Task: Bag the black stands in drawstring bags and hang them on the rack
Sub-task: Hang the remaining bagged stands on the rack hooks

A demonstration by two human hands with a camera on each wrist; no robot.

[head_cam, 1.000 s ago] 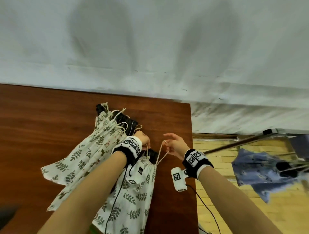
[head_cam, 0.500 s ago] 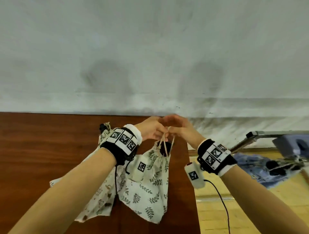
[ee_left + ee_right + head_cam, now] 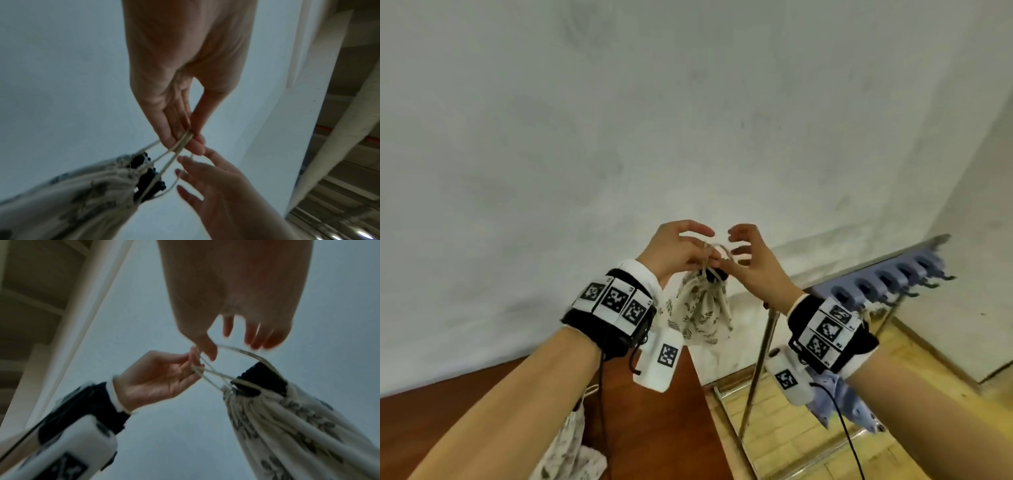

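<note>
Against the pale wall, left of the rack (image 3: 887, 284), the left hand (image 3: 678, 250) pinches the bagged stand's cords (image 3: 180, 144) while the right hand (image 3: 750, 260) hovers loose-fingered; a slackened pinch could drop the leaf-print bag (image 3: 702, 308).

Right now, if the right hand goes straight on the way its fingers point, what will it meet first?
Probably the left hand. The right hand points its fingers leftward at it, with only the cord loop between them. Depth is unclear, so the cord may come first.

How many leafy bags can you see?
2. One leafy bag hangs in the air by its drawstrings, pinched by the left hand. The other leafy bag lies on the brown table, partly hidden by the left arm. More may be hidden.
</note>
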